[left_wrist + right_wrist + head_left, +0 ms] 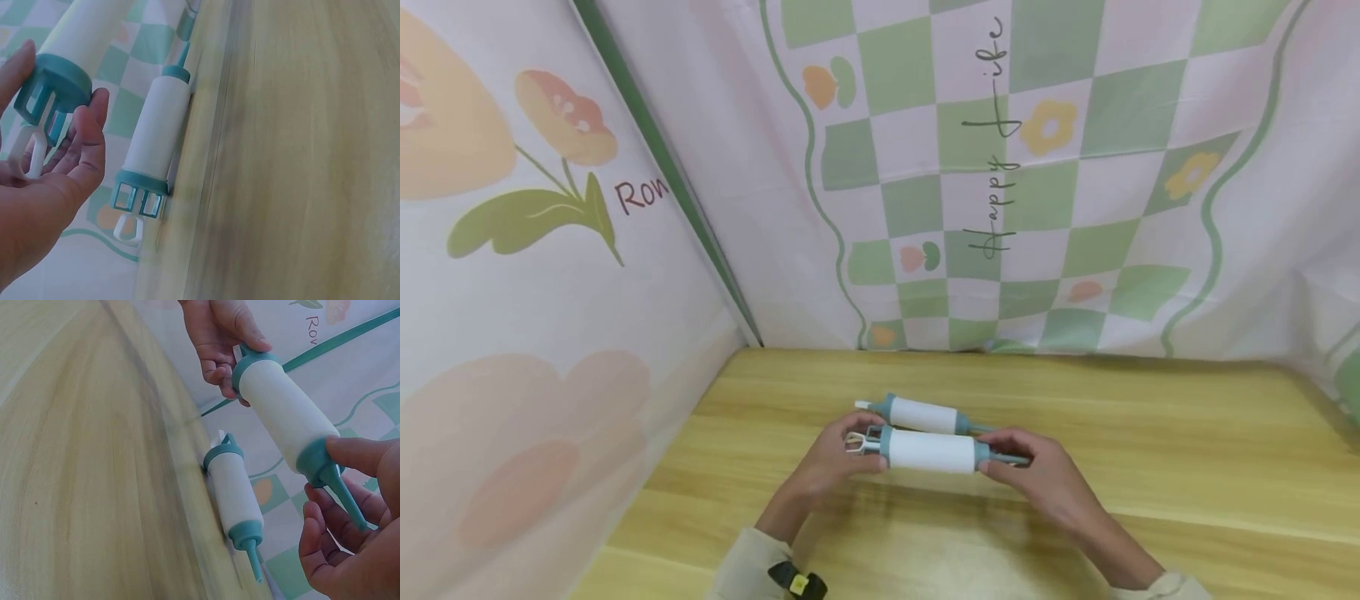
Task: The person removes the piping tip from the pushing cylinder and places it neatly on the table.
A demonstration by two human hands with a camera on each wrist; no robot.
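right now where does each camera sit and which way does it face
Head: worn on the head, looking forward and down at the held tube, the lying tube and the table; left hand, right hand and sleeves show.
Left wrist: on that wrist, facing rightward along the held tube from its handle end; only the left hand shows.
Right wrist: on that wrist, facing leftward from the nozzle; both hands show.
Shared by both wrist views: both tubes, the table, the left hand.
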